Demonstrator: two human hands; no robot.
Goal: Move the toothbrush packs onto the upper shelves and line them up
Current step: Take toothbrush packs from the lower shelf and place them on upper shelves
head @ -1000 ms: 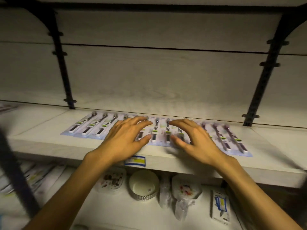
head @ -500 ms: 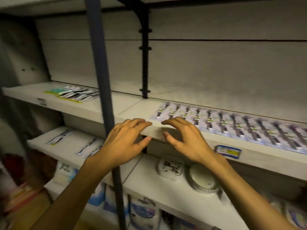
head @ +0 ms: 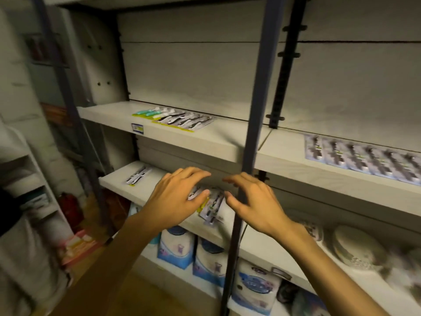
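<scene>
L hand (head: 175,199) partly hides toothbrush packs (head: 210,207); plates (head: 357,249) blurred.

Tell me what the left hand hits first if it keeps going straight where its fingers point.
Probably the loose toothbrush packs on the lower shelf, which lie just past the left hand; its fingertips overlap them, though depth is unclear.

Nothing here can be read. The small blue and yellow price tag (head: 137,128) on the front edge of the upper shelf (head: 173,139) is a blur, and the printing on the toothbrush packs (head: 362,158) and on the blue and white bags (head: 176,252) below is too smeared to make out.
</scene>
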